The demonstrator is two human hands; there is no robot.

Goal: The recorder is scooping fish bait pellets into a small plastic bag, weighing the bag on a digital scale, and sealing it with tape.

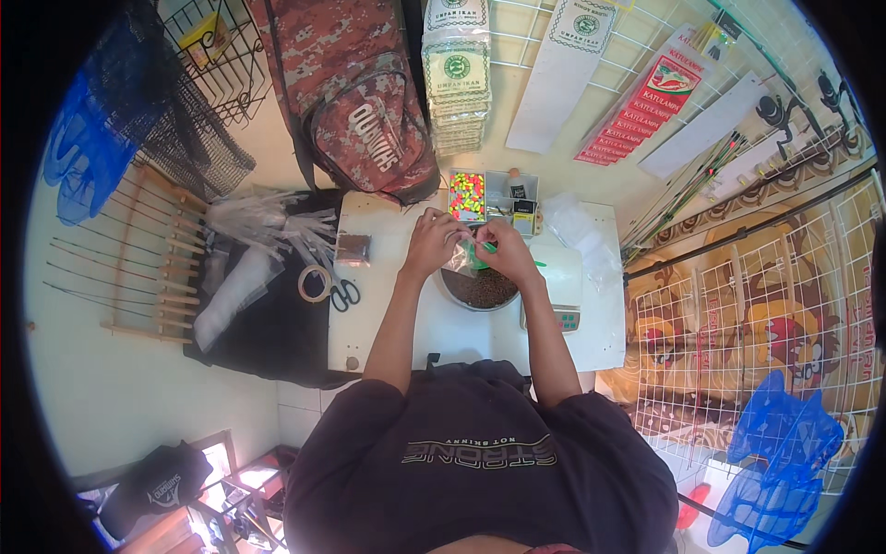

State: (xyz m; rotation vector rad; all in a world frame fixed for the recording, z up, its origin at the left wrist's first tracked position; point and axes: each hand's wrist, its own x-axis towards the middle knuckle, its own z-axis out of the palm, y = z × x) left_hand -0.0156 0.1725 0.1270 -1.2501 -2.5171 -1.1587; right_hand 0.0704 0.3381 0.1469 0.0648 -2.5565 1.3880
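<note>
Open bench [471,342] seen on the near side of the bowl [480,309], between the forearms [395,323]. Its far side obstructed: left hand [435,242], right hand [503,244], then divided box [498,185]. To its right, scale [559,277] crowds passage.

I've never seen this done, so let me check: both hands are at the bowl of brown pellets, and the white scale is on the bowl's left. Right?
Not quite: the head view shows the scale on the right of the bowl, not its left.
</note>
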